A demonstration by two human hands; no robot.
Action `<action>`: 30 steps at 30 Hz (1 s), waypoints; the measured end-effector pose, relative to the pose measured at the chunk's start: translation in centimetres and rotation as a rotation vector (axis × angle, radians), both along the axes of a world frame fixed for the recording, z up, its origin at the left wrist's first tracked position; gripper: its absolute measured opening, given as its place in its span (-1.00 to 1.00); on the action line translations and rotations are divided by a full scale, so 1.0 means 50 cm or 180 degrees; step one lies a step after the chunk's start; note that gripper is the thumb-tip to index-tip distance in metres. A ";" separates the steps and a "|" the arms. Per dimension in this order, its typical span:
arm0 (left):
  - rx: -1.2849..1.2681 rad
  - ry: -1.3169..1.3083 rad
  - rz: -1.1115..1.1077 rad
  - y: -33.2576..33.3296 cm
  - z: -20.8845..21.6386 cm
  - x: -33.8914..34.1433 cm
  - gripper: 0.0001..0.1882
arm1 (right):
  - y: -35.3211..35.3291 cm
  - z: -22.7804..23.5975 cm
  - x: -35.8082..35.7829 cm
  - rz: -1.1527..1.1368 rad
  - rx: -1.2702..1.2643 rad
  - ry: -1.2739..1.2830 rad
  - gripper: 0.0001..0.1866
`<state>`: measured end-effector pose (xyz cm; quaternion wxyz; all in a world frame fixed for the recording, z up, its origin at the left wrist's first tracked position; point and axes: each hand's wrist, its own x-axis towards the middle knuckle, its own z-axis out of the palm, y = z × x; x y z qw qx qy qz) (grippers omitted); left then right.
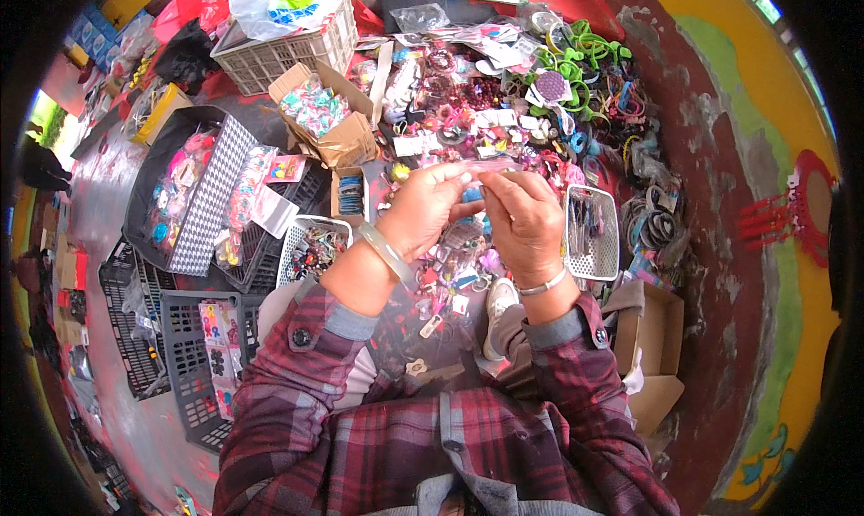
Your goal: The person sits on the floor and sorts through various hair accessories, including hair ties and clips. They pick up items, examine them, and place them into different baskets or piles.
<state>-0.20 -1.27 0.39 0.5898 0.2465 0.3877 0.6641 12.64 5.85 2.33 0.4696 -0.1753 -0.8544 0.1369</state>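
Observation:
My left hand [421, 208] and my right hand [526, 221] are raised close together over a heap of small accessories [454, 102]. A thin, clear, pinkish plastic piece [490, 166], perhaps a small bag, is pinched between the fingertips of both hands. What it contains, if anything, is too small to make out. Below the hands lie small pink and purple trinkets [463, 262]. A white basket [315, 224] of small mixed pieces stands beside my left wrist. By my right wrist is another white basket [591, 262] holding thin dark items.
A cardboard box [346, 134] of wrapped pieces and a houndstooth-patterned box [216, 201] stand to the left. Nearer are dark plastic crates [184, 336]. A large crate [288, 53] sits at the far left. An open carton [661, 332] lies right, near a painted wall [774, 93].

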 end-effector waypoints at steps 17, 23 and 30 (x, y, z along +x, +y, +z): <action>0.0291 0.3467 0.0297 -0.003 -0.017 0.019 -0.75 | -0.006 0.006 0.008 -0.0335 0.0603 -0.0894 -0.85; 0.0291 0.3162 0.0151 -0.002 -0.022 0.013 -0.72 | 0.005 0.004 0.007 -0.0476 -0.0039 -0.0327 -0.87; 0.0004 0.1688 -0.0162 -0.004 -0.021 -0.011 -0.72 | 0.035 0.006 0.028 -0.0294 -0.1231 0.0229 -0.91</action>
